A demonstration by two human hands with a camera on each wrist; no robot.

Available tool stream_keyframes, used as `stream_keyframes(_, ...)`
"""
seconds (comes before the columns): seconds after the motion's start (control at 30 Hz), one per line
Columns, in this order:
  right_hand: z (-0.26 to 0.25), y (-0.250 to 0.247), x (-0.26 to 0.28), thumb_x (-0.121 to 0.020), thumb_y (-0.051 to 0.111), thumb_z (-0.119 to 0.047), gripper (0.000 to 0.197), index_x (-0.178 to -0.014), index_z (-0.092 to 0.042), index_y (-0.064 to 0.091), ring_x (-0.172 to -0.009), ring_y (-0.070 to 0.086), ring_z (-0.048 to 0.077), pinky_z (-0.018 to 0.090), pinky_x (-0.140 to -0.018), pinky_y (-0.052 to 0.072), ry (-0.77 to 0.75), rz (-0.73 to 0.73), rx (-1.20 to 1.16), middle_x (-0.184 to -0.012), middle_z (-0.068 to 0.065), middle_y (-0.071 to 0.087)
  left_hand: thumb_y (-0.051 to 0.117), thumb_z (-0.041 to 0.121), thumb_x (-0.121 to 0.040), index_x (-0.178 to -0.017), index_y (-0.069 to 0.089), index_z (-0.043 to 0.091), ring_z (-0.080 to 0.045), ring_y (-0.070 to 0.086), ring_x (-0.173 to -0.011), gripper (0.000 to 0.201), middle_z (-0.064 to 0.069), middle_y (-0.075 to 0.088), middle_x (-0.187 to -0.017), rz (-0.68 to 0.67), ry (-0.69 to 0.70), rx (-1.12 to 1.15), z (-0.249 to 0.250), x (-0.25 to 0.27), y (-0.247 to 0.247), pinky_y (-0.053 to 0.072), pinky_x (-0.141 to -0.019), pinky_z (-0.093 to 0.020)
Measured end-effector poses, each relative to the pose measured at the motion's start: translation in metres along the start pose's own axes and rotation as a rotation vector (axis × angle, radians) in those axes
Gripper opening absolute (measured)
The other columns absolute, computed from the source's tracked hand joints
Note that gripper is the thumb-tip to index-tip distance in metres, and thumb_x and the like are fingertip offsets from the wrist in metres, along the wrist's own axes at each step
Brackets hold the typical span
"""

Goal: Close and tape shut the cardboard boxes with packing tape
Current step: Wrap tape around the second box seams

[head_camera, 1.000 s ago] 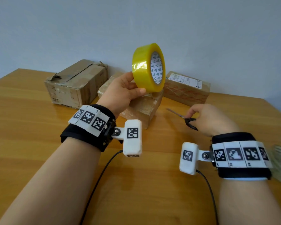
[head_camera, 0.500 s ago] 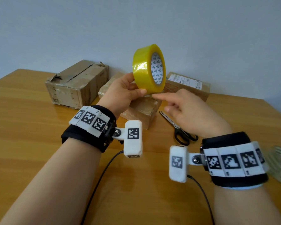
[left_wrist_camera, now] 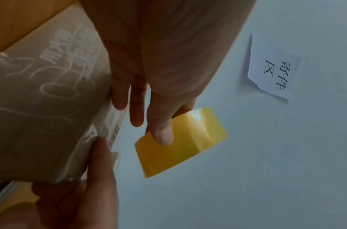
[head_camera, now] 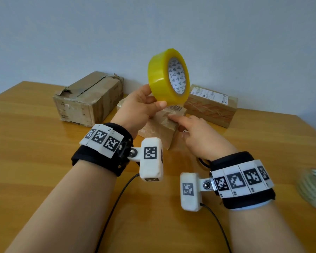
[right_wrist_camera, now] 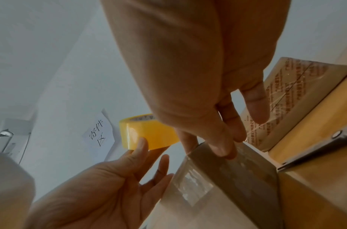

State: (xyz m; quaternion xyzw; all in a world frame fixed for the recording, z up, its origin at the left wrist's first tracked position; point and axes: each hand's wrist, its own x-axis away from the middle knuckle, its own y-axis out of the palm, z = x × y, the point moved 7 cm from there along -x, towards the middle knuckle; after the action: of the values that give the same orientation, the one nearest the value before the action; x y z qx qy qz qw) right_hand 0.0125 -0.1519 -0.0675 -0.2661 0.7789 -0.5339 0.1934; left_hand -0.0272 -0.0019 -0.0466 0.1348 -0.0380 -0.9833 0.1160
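Two hands share it: my left hand [head_camera: 139, 108] pinches the roll [head_camera: 167, 77] aloft while my right hand [head_camera: 199, 136], fingers straight, steadies the box [head_camera: 164, 125] for taping.

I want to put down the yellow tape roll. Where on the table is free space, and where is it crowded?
Free: the bare table left of the left hand, in front of the worn box. Crowded: the middle box under the right hand, with the labelled box behind. The tape roll is held above them.
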Motion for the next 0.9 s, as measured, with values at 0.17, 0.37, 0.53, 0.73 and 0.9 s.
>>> stream_keyframes(0.17,0.001,0.0,0.001,-0.104,0.042,-0.005,0.075,-0.155,-0.056,0.021,-0.129,0.036,0.027,0.045,-0.111,0.035,0.025,0.009,0.034,-0.134,0.005,0.044,0.058,-0.006,-0.092,-0.125,0.06,0.01,-0.007,0.07,-0.087,0.036,0.003,0.077,-0.092,0.027,-0.02,0.052,-0.002,0.0,-0.006,0.053,-0.071,-0.018)
stream_keyframes(0.37,0.002,0.006,0.0,-0.1,0.048,-0.007,0.083,-0.158,-0.053,0.01,-0.132,0.038,0.028,0.049,-0.112,0.039,0.073,-0.016,-0.021,-0.137,0.006,0.044,0.06,0.001,-0.093,-0.113,0.063,0.024,0.0,0.067,-0.079,0.03,0.011,0.075,-0.082,0.03,-0.047,0.026,0.0,0.001,-0.007,0.054,-0.08,-0.024)
stream_keyframes(0.53,0.008,0.004,0.0,-0.101,0.046,-0.005,0.084,-0.157,-0.055,0.008,-0.125,0.045,0.027,0.046,-0.104,0.045,0.091,-0.031,0.022,-0.13,0.006,0.048,0.063,0.005,-0.093,-0.111,0.064,0.027,-0.005,0.067,-0.088,0.028,0.011,0.075,-0.091,0.041,-0.085,0.051,0.0,0.002,-0.009,0.05,-0.095,-0.036)
stream_keyframes(0.73,0.008,0.006,0.002,-0.101,0.047,-0.006,0.091,-0.155,-0.059,-0.002,-0.124,0.051,0.028,0.047,-0.105,0.047,0.116,-0.035,0.029,-0.138,0.009,0.047,0.064,0.009,-0.092,-0.115,0.064,0.027,-0.008,0.068,-0.092,0.029,0.01,0.075,-0.094,0.05,-0.11,0.065,-0.002,0.002,-0.011,0.05,-0.1,-0.04)
stream_keyframes(0.9,0.001,0.01,0.005,-0.099,0.045,-0.001,0.096,-0.15,-0.067,-0.001,-0.109,0.055,0.026,0.04,-0.091,0.05,0.092,-0.092,0.036,-0.121,0.007,0.051,0.064,0.009,-0.093,-0.118,0.063,0.027,-0.006,0.069,-0.093,0.031,0.01,0.076,-0.095,0.049,-0.115,0.051,-0.001,0.002,-0.01,0.051,-0.099,-0.039)
